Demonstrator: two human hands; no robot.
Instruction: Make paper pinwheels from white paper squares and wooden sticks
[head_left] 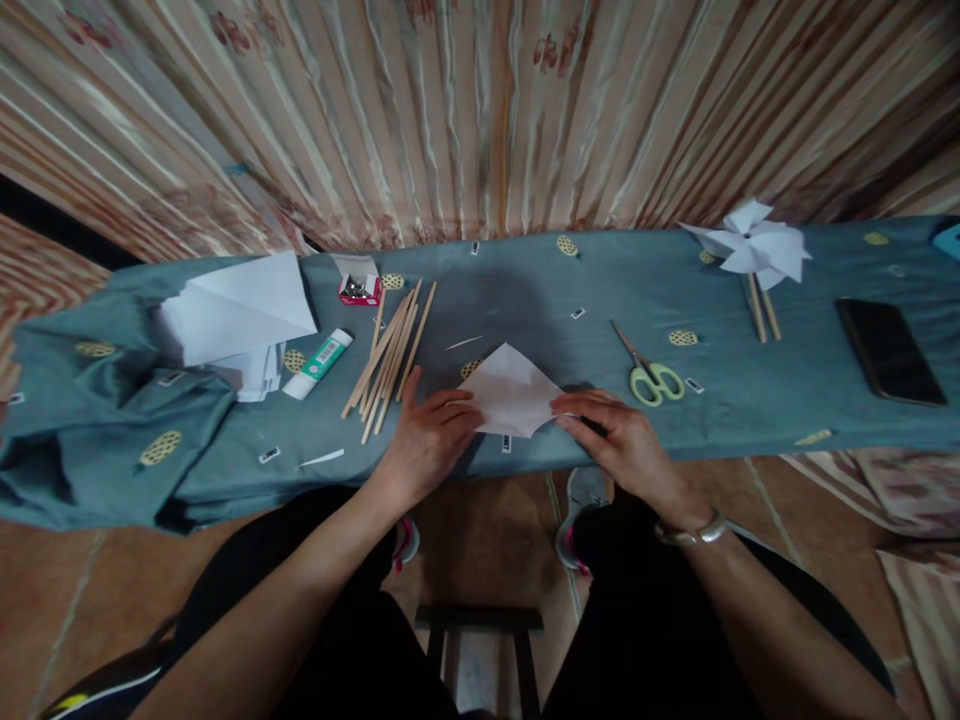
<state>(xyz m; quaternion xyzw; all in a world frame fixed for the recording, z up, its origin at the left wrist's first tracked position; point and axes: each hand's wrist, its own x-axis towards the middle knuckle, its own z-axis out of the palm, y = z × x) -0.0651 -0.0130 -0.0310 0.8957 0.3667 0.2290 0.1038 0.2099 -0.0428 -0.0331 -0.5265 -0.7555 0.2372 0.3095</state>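
Observation:
A creased white sheet of paper lies near the front edge of the cloth-covered table, one corner pointing away from me. My left hand holds its left corner, fingers over the paper and thumb raised toward the sticks. At the right corner, my right hand pinches the paper between thumb and fingers. Green-handled scissors rest to the right of the paper, beyond my right hand. Left of the paper is a loose bundle of wooden sticks.
A glue stick, a red box of small metal pins and stacked white paper are on the left. To the right lie white pinwheels on sticks and a black phone. Thin paper scraps lie about. A curtain hangs behind.

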